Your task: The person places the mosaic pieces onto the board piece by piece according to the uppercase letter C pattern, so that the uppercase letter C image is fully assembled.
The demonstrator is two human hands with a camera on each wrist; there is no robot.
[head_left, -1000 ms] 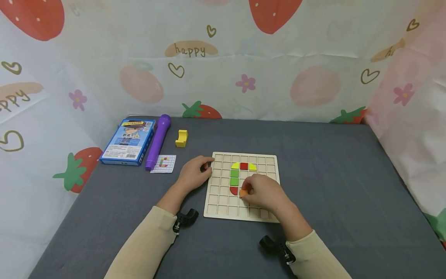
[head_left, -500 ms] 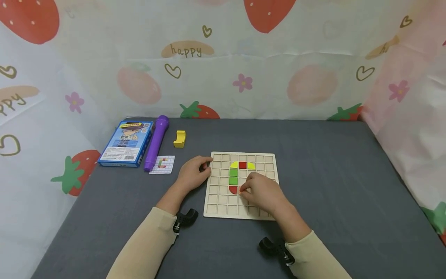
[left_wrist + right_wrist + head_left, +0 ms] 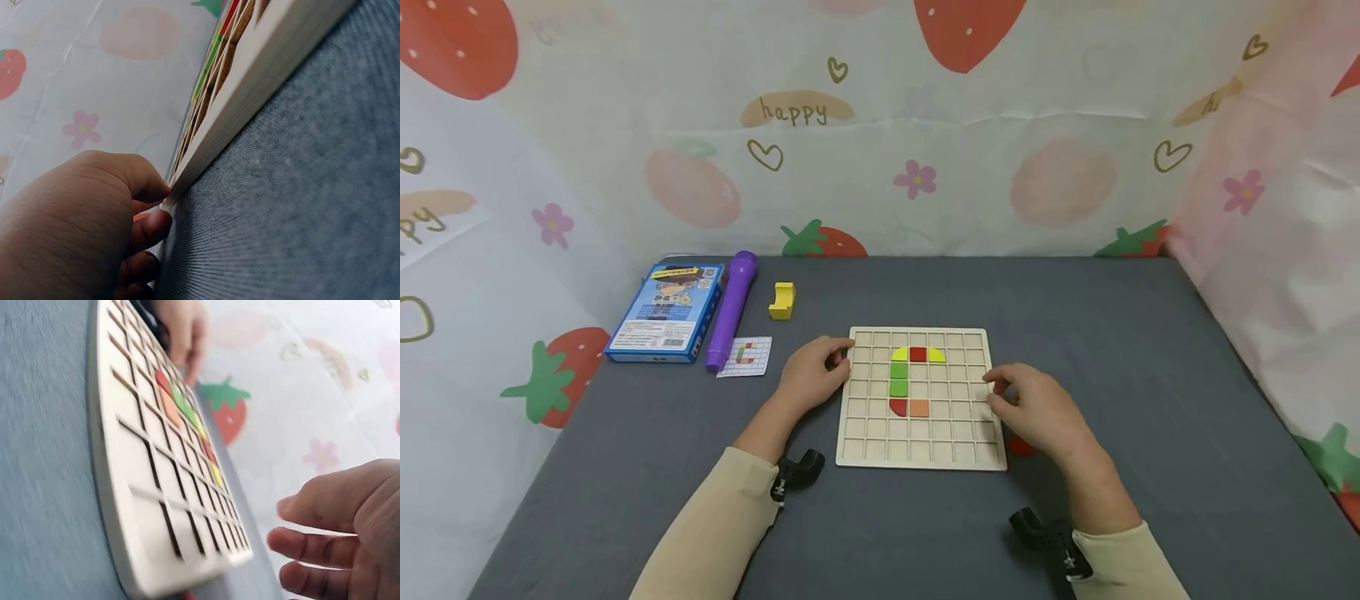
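A pale wooden grid board (image 3: 940,451) lies on the dark cloth. My left hand (image 3: 812,375) pinches its left edge; in the left wrist view the thumb and finger of that hand (image 3: 94,219) meet at the rim. Tiles form a C in the grid: a red square (image 3: 917,355) between two yellow rounded tiles (image 3: 937,356), green squares (image 3: 898,379) below, then a red rounded tile (image 3: 898,407) and an orange square (image 3: 918,408). Over the board's right edge is my right hand (image 3: 1037,408), thumb and fingers apart, holding nothing. Part of a red piece (image 3: 1021,447) shows beneath it.
At the back left lie a blue box (image 3: 666,312), a purple microphone-shaped stick (image 3: 732,312) and a small pattern card (image 3: 752,357) partly under the stick. A yellow block (image 3: 782,301) stands behind the board. A strawberry-print curtain (image 3: 970,183) encloses the table's far side.
The orange square, earlier in my right fingers, now lies in the grid beside the red rounded tile. My right hand has let go and moved right. My left hand stays at the board's edge.
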